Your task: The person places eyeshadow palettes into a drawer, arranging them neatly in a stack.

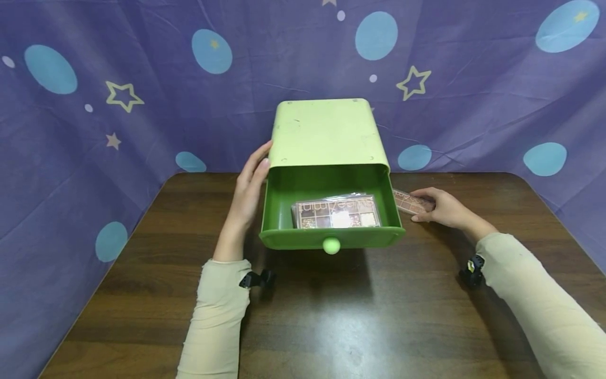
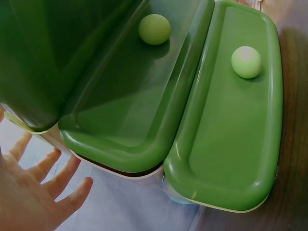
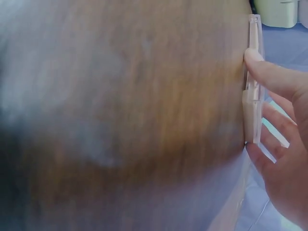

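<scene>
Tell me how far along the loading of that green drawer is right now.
Done: the drawer is pulled open and one palette lies inside. In hand: the right hand grips a second palette on the table beside the drawer, while the left hand rests flat against the cabinet. Left: the second palette is not yet in, and the drawer is unclosed.

Part of the flat clear case [image 1: 411, 202] in the right hand [image 1: 442, 208] lies hidden behind the green drawer [image 1: 331, 234] wall beside the grip. The head view shows its printing too small to read. The right wrist view blurs the table [image 3: 120, 120] away from the grip and cuts off the palm. The left wrist view cuts the left hand [image 2: 33, 192] at the frame's edge.
</scene>
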The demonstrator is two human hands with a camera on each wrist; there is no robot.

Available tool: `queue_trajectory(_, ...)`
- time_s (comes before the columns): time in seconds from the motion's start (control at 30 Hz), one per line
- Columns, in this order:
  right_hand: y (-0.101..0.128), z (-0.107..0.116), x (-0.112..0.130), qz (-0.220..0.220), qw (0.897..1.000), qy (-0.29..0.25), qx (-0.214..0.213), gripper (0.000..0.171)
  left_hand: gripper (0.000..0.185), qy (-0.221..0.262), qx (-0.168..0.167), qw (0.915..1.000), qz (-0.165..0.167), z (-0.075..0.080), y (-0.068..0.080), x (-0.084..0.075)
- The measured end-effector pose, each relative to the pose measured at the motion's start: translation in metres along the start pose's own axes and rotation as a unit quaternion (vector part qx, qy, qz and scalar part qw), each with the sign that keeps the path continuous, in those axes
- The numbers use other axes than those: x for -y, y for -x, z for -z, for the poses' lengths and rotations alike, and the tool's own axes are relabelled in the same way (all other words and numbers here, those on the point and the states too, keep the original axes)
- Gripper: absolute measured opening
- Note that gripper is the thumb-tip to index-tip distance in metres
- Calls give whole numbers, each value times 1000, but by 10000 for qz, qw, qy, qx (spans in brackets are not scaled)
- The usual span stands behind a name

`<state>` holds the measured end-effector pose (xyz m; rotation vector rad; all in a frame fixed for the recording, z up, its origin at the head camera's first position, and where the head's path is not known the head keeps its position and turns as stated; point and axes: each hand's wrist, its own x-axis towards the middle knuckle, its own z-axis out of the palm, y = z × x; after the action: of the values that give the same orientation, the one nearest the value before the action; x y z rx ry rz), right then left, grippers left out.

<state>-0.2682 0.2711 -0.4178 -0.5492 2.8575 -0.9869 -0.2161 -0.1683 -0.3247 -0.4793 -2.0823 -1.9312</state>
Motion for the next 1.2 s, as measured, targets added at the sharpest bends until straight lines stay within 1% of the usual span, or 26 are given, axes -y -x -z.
queue_trajectory(0.23,4,2,3,-265,9996,76,2,66,49,-8,17,10000,-30,-1,-1,0)
queue_trajectory(0.37,12,6,7,-310,9994,166,13,64,48,11,29,10000,-61,-2,-1,0)
queue_trajectory(0.47,20,9,10,-272,9996,59,-3,62,48,1,33,10000,-70,-2,-1,-1)
queue_trajectory(0.63,34,10,12,-131,9994,-96,-314,55,48,-26,18,10000,-74,-1,-1,0)
queue_trajectory(0.87,53,13,21,326,9959,-168,-828,47,49,6,-10,10000,-76,0,-1,1)
queue_trajectory(1.1,72,20,39,326,9915,-202,-1241,46,49,1,-17,10000,-46,0,0,0)
queue_trajectory(1.2,81,24,47,416,9898,-227,-1347,46,49,9,-16,10000,-35,-1,0,0)
